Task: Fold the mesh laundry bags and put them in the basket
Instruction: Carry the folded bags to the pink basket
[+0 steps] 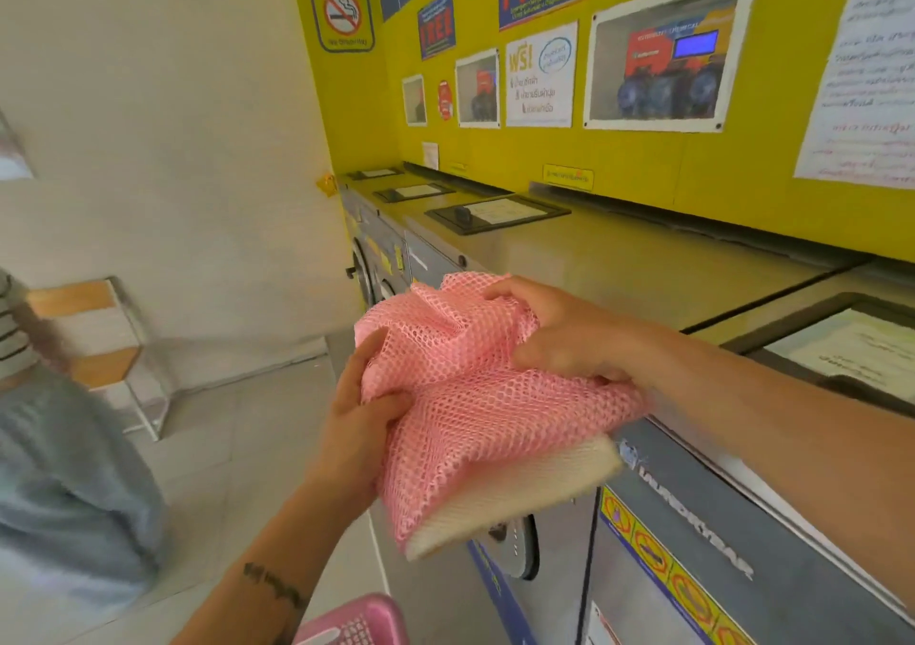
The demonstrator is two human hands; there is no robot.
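A pink mesh laundry bag (475, 397) is bunched up in mid-air in front of the washing machines. A white mesh bag (520, 496) lies under it, showing along the lower edge. My left hand (361, 412) grips the pink bag's left side, thumb on top. My right hand (564, 332) clutches its upper right part from above. Both bags hang together between my hands. At the bottom edge of the view, below my left forearm, only the rim of a pink plastic basket (356, 619) shows.
A row of grey front-loading washing machines (668, 545) runs along the right under a yellow wall with posters. A wooden and metal bench (99, 342) stands at the far left wall. Another person in blue clothing (64, 471) is close on the left. The floor is tiled.
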